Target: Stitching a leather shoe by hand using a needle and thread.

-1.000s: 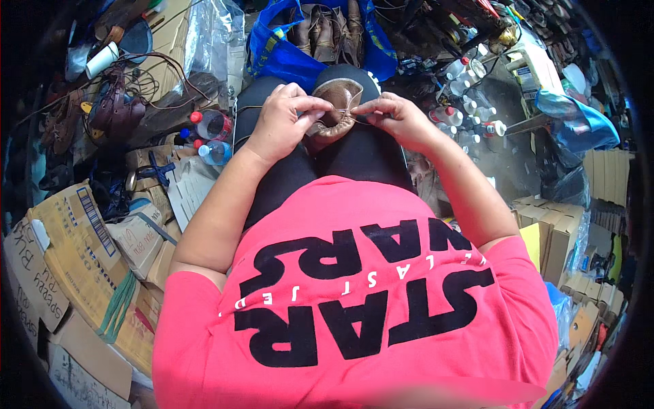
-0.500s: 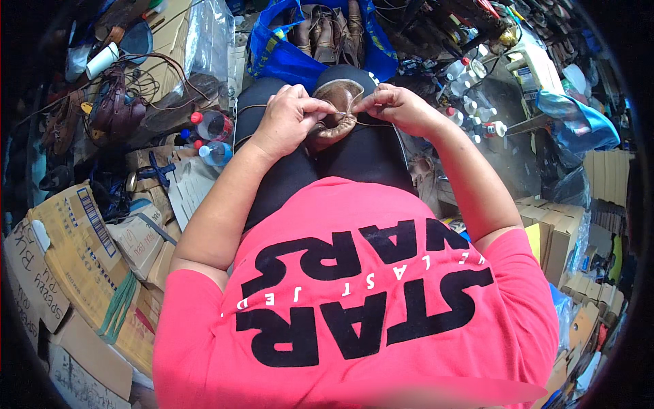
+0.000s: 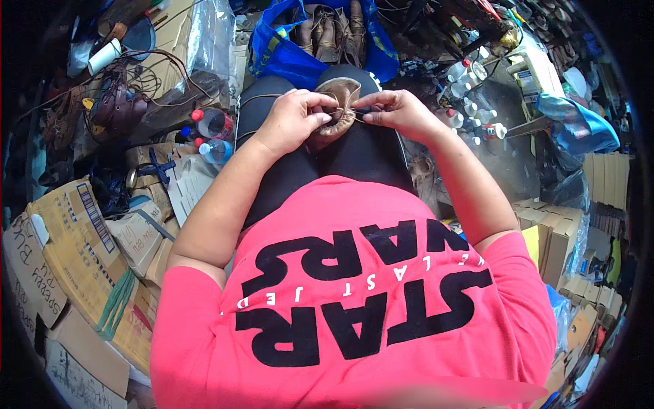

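Note:
A brown leather shoe upper (image 3: 332,135) with a puckered, gathered edge rests between my thighs, its pale inside showing at the top. My left hand (image 3: 296,119) is over its left side, thumb and forefinger pinched on a thin brown cord (image 3: 262,97), which loops out to the left across my leg. From the right, my right hand (image 3: 398,112) meets it at the gathered seam, fingertips closed on the cord there. Both sets of fingertips are close together at the leather. Whether a needle is among them is too small to make out.
Beyond my knees stands a blue bag (image 3: 286,65) holding several brown leather pieces. Bottles with red caps (image 3: 216,123) are at the left, and more bottles (image 3: 485,112) at the right. Cardboard boxes (image 3: 88,238) crowd the left side; others (image 3: 555,225) are stacked at the right.
My fingertips have shifted slightly at the seam, and my right fingers have spread a little lower. The cord stretching right of the leather has shortened; its left loop sits higher.

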The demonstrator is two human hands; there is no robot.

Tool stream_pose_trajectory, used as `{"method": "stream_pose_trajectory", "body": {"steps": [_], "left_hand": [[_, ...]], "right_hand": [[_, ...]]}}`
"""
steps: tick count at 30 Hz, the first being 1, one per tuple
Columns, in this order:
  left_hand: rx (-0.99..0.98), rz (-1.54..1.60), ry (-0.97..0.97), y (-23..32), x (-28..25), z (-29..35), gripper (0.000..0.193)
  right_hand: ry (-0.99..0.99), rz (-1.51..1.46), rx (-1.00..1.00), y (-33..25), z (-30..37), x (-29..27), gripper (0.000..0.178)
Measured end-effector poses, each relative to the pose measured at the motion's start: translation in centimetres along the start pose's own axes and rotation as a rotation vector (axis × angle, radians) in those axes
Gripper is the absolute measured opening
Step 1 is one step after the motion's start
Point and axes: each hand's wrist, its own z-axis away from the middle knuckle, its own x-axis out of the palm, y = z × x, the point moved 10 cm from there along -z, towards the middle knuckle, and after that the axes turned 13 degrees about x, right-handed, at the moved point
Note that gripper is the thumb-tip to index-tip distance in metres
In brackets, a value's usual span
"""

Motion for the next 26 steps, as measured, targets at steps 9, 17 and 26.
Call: {"method": "stream_pose_trajectory", "body": {"steps": [9,17,26], "left_hand": [[-0.252,0.418,0.036,-4.0,3.2,-0.5,0.012],[-0.045,-0.011,-0.008,-1.6,-0.6,-0.7,0.008],[-0.271,-0.043,-0.228,-0.3,0.8,-1.1,0.017]], "right_hand": [[-0.014,-0.170,0.029,-1.5,-0.8,1.1,0.012],[0.030,-0.012,-0.055,-1.8,-0.8,-1.3,0.013],[-0.025,0.219,0.007,2.0,0.4,-1.8,0.028]]}}
